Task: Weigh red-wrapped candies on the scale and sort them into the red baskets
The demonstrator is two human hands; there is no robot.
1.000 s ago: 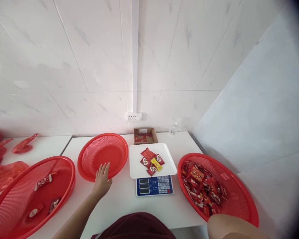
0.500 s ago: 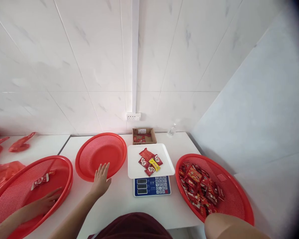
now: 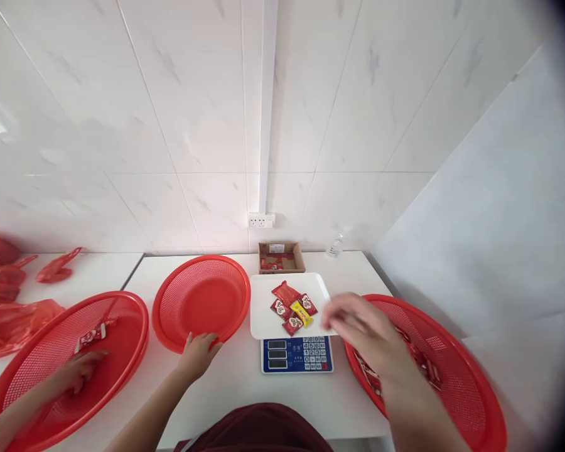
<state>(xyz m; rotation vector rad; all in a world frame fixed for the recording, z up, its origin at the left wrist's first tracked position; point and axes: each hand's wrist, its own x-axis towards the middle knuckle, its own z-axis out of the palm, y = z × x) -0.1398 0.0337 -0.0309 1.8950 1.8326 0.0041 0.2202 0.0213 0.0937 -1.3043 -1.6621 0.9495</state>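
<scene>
Counting five small wrapped packets, lying flat and bunched on the white rectangular plastic tray of one blue-and-white digital scale: four red, one yellow. Seeing the yellow packet slanting lengthwise from upper left to lower right, pointing near end toward the keypad. Reaching across the tray's right edge with the blurred right hand, bending fingers leftward; being unable to tell about any grip. Resting the left hand, loosely curled, at the near rim of the middle one of three round red plastic baskets; being unable to tell touching from gripping. Noticing one co-worker's hand bending down inside the left basket, near one red-and-white packet.
</scene>
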